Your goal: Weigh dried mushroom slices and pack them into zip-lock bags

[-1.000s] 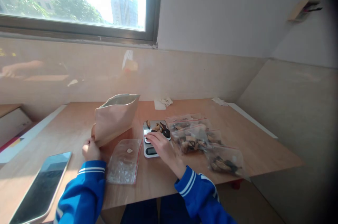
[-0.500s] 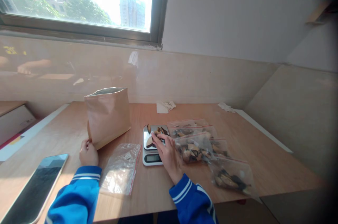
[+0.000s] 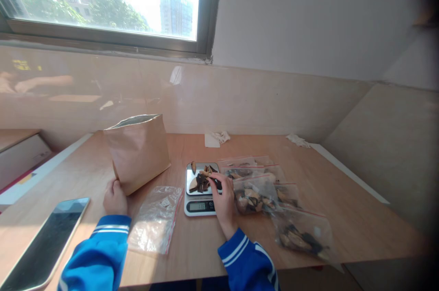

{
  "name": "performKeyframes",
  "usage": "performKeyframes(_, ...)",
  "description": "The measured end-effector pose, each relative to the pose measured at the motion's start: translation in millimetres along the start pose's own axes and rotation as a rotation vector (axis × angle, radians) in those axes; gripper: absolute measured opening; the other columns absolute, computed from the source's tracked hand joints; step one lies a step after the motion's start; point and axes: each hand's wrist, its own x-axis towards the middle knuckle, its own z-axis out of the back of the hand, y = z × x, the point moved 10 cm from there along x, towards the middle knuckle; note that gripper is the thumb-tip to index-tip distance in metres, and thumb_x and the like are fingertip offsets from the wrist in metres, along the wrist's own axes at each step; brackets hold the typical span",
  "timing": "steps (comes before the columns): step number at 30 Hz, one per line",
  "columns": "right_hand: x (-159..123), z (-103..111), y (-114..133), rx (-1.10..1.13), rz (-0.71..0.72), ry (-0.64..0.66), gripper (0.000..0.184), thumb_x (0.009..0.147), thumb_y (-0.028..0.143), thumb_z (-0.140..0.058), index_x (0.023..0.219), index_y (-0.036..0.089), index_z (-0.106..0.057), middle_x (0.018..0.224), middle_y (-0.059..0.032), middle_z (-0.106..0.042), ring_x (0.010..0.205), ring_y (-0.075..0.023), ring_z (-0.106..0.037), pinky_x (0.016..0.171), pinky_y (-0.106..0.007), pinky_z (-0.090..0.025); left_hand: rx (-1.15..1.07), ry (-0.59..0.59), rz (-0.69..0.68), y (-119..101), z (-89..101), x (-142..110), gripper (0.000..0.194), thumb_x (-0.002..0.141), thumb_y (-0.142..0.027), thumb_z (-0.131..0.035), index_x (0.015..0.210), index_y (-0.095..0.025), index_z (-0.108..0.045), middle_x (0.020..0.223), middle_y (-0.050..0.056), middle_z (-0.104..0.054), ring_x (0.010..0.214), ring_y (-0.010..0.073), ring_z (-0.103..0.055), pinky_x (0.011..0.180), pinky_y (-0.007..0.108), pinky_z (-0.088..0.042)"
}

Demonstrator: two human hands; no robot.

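Observation:
My left hand [image 3: 115, 197] is closed on the lower left corner of a brown paper bag [image 3: 139, 153], which stands tilted with its mouth open. My right hand [image 3: 223, 197] reaches over a small kitchen scale [image 3: 190, 207], thumb and fingertips pinched on one of the dried slices [image 3: 200, 183] heaped on its plate. These slices are pale brown with dark edges, perhaps mushroom. The scale's display is lit, but its digits are hard to read. Between the left hand and the scale lies a flat clear zip bag [image 3: 156, 220] with a red seal line.
Several zip bags of similar dried slices [image 3: 252, 197] lie overlapping to the right, one zip bag [image 3: 302, 238] near the front edge. A phone [image 3: 48, 245] rests at the left. Crumpled tissues [image 3: 219, 137] lie by the back wall [image 3: 260, 103].
The paper bag has shifted left and now stands more upright in my left hand. My right hand has gone from lying flat over the scale to pinching a slice. The view has turned slightly left.

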Motion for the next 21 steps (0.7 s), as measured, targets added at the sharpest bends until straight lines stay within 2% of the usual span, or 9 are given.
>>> performKeyframes(5, -1, 3, -4, -0.016, -0.009, -0.033, 0.012, 0.092, 0.022, -0.054, 0.099, 0.018, -0.063, 0.096, -0.0077, -0.065, 0.094, -0.0191, -0.060, 0.087, -0.037, -0.048, -0.061, -0.005, 0.051, 1, 5.2, -7, 0.041, 0.087, -0.036, -0.037, 0.113, -0.015, -0.060, 0.113, 0.010, -0.064, 0.113, 0.0280, -0.055, 0.101, 0.044, -0.041)
performKeyframes(10, -1, 8, -11, -0.015, -0.051, -0.080, 0.014, 0.093, 0.023, -0.052, 0.099, 0.018, -0.062, 0.094, -0.0077, -0.064, 0.092, -0.0190, -0.060, 0.086, -0.038, -0.048, -0.299, -0.041, -0.014, -6, 8.5, -16, 0.054, 0.089, -0.037, -0.043, 0.137, -0.013, -0.043, 0.138, 0.016, -0.052, 0.127, 0.0247, -0.049, 0.106, 0.039, -0.039)
performKeyframes(14, -2, 8, -13, -0.001, -0.071, -0.082, 0.015, 0.093, 0.025, -0.050, 0.099, 0.017, -0.062, 0.095, -0.0085, -0.066, 0.092, -0.0196, -0.061, 0.086, -0.038, -0.049, -0.452, -0.063, -0.059, -9, 9.6, -20, 0.063, 0.084, -0.033, -0.052, 0.141, -0.011, -0.037, 0.142, 0.020, -0.047, 0.128, 0.0265, -0.049, 0.108, 0.043, -0.038)
performKeyframes(21, -4, 6, -18, 0.002, -0.097, -0.074, 0.016, 0.092, 0.026, -0.052, 0.100, 0.017, -0.063, 0.095, -0.0086, -0.068, 0.090, -0.0198, -0.062, 0.082, -0.037, -0.051, -0.475, -0.050, -0.092, -6, 7.9, -18, 0.059, 0.078, -0.032, -0.055, 0.135, -0.018, -0.043, 0.139, 0.015, -0.051, 0.127, 0.0261, -0.051, 0.107, 0.042, -0.040)
